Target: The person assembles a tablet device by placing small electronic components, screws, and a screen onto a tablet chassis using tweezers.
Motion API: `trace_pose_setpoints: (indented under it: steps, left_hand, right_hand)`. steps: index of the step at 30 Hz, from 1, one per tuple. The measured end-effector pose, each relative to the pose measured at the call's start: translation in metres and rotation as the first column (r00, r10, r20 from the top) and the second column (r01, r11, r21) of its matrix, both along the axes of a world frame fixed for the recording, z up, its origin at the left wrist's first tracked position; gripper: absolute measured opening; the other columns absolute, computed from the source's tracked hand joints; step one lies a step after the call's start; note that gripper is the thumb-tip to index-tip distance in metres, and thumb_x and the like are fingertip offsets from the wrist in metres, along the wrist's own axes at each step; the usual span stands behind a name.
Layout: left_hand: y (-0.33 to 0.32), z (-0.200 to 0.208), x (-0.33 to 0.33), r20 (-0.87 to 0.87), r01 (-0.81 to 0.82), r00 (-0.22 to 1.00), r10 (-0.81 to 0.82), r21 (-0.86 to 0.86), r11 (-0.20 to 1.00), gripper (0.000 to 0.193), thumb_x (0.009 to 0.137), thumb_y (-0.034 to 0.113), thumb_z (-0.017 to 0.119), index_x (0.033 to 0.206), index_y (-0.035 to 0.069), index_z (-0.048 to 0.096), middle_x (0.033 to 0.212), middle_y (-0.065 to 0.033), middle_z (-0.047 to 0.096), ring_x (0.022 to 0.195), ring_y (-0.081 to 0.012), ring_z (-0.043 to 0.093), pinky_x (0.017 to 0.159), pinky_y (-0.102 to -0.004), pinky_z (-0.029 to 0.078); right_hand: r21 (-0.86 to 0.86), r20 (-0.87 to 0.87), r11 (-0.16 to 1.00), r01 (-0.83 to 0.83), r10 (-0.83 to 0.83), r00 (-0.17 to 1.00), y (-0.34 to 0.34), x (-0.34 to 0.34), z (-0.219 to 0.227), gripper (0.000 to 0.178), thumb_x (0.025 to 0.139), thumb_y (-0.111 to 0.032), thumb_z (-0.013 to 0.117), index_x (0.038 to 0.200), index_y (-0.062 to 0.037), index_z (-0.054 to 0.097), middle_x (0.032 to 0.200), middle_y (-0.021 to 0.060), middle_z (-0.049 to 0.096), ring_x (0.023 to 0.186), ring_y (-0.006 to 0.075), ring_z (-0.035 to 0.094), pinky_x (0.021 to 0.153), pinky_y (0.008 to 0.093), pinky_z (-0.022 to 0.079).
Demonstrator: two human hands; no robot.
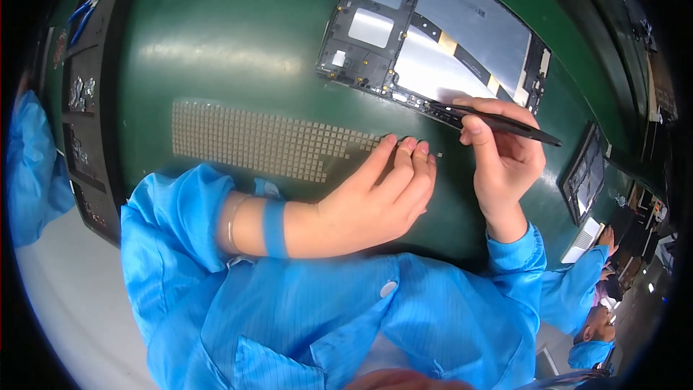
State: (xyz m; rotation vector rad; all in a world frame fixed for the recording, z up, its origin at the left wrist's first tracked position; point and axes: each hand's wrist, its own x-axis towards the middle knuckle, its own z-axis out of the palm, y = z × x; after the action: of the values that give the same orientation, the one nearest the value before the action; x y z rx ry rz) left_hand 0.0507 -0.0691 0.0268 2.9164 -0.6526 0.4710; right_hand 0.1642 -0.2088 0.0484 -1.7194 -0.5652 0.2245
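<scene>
A clear strip with rows of small grey square pads (253, 137) lies on the green bench top. My left hand (375, 195) reaches across from the left, fingers slightly apart and bent, their tips resting on the strip's right end; its thumb is hidden. One loose pad (439, 154) sits just right of those fingertips. My right hand (509, 152) is closed round black tweezers (512, 124), whose narrow end points left over the near edge of an opened tablet housing (404, 58). That housing shows silver plates, a black flex cable with gold patches and small screws.
At the left edge stands a black compartment tray (108, 101) holding blue-handled pliers (85, 16) and small metal parts. Another dark tablet-like panel (583, 173) lies to the right. Beyond it are a white box (582, 242) and a co-worker's blue sleeve (574, 292). Another blue sleeve (36, 173) shows far left.
</scene>
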Motion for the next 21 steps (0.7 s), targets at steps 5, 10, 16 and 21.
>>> trace_pose_setpoints:
  steps: [5,10,16,21]
  left_hand:
    - [0.000,-0.001,0.001,0.004,-0.003,1.000,0.003,-0.006,1.000,0.053,0.073,0.040,0.059,0.107,-0.002,0.060,0.106,-0.0139,0.057,0.103,-0.0266,0.054,0.095,-0.0418,0.043]
    - [0.000,0.002,0.001,-0.014,0.010,1.000,-0.010,-0.006,1.000,0.052,0.074,0.039,0.058,0.107,-0.002,0.060,0.106,-0.0146,0.057,0.104,-0.0274,0.054,0.095,-0.0415,0.044]
    - [0.001,0.005,0.002,-0.048,0.015,0.999,-0.016,-0.019,1.000,0.051,0.075,0.038,0.058,0.107,-0.002,0.060,0.106,-0.0157,0.056,0.105,-0.0286,0.053,0.094,-0.0406,0.045]
    - [0.000,0.005,0.002,-0.046,0.013,0.999,-0.014,-0.012,1.000,0.052,0.074,0.038,0.058,0.108,-0.002,0.060,0.106,-0.0156,0.055,0.102,-0.0287,0.053,0.093,-0.0409,0.046]
  right_hand:
    - [-0.018,0.034,1.000,0.004,-0.003,0.999,0.001,0.001,-0.001,0.021,0.080,0.006,0.064,0.099,0.0057,0.056,0.093,0.0152,0.065,0.075,0.0127,0.061,0.066,0.0230,0.051]
    - [-0.039,0.152,0.999,-0.030,0.036,0.988,-0.001,0.001,-0.003,0.022,0.078,0.008,0.065,0.098,0.0057,0.057,0.093,0.0157,0.065,0.079,0.0154,0.062,0.068,0.0250,0.051]
    - [0.041,0.107,0.999,-0.017,0.013,0.994,0.009,-0.001,-0.005,0.021,0.076,0.009,0.067,0.095,0.0043,0.058,0.093,0.0156,0.066,0.082,0.0181,0.063,0.068,0.0253,0.052]
    - [-0.018,0.157,0.998,-0.055,0.057,0.986,0.011,0.001,-0.006,0.021,0.075,0.007,0.069,0.094,0.0042,0.060,0.092,0.0152,0.066,0.081,0.0190,0.065,0.067,0.0264,0.053]
